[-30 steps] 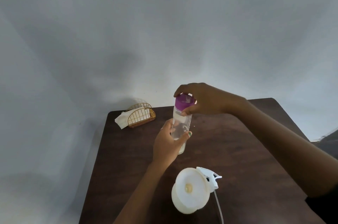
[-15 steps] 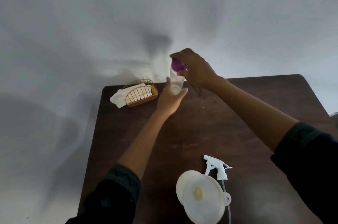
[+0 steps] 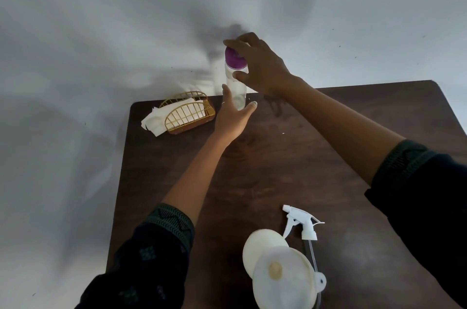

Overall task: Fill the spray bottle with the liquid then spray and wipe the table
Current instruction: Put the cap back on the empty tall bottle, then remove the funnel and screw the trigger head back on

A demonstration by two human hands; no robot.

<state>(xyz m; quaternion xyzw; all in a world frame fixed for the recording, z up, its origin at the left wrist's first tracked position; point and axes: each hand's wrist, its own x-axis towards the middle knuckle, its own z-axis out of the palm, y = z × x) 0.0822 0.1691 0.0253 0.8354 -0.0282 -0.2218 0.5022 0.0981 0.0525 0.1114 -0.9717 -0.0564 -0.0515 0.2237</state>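
A clear bottle [image 3: 236, 91] with a purple cap [image 3: 233, 57] stands at the far edge of the dark wooden table [image 3: 290, 162]. My left hand [image 3: 233, 116] cups its lower part, thumb on one side and fingers on the other. From above, my right hand [image 3: 262, 66] grips the cap, its thumb against the neck. Near me stands the cream spray bottle [image 3: 262, 248] with a white funnel [image 3: 285, 273] set in its mouth. Its white trigger head [image 3: 302, 222] lies detached on the table beside it, the tube trailing toward me.
A gold wire holder [image 3: 188, 113] with white napkins [image 3: 155, 123] sits at the table's far left corner, close to my left hand. A grey wall rises right behind the table. Bare wood lies between the two bottles.
Both hands carried the purple-capped bottle from mid-table to the far edge near the napkin holder. Over the last half second the hands have stayed on it.
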